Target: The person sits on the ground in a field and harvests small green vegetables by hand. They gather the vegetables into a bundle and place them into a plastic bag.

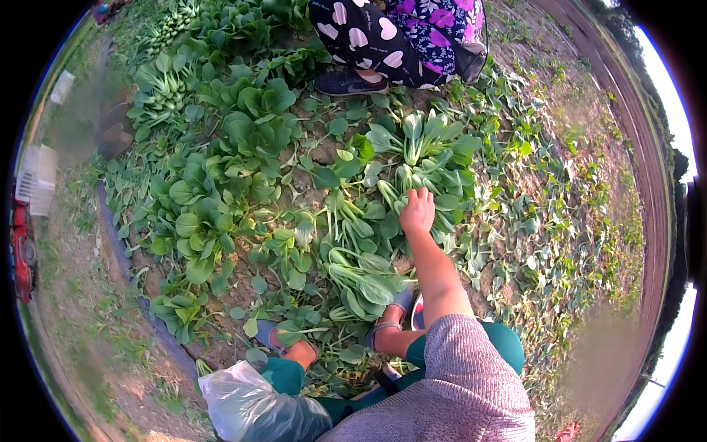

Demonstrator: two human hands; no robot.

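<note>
My right hand (418, 211) reaches forward onto a heap of picked bok choy (422, 141), back of the hand up. Its fingers bend down over pale stalks; the fingertips are hidden, so a firm grip cannot be confirmed. Closer to my feet lies another bunch of picked bok choy (364, 276), leaves towards the right. My left hand is not visible. A translucent plastic bag or sleeve (243, 395) covers the area at my left side, and a pale green stalk (203, 367) pokes out by its edge.
Leafy bok choy plants (259, 127) stand in rows to the left. Another person's shoe (351, 83) and patterned trousers (359, 38) are ahead. My sandalled feet (389, 326) rest among loose leaves. White crates (37, 177) and a red vehicle (22, 248) are far left.
</note>
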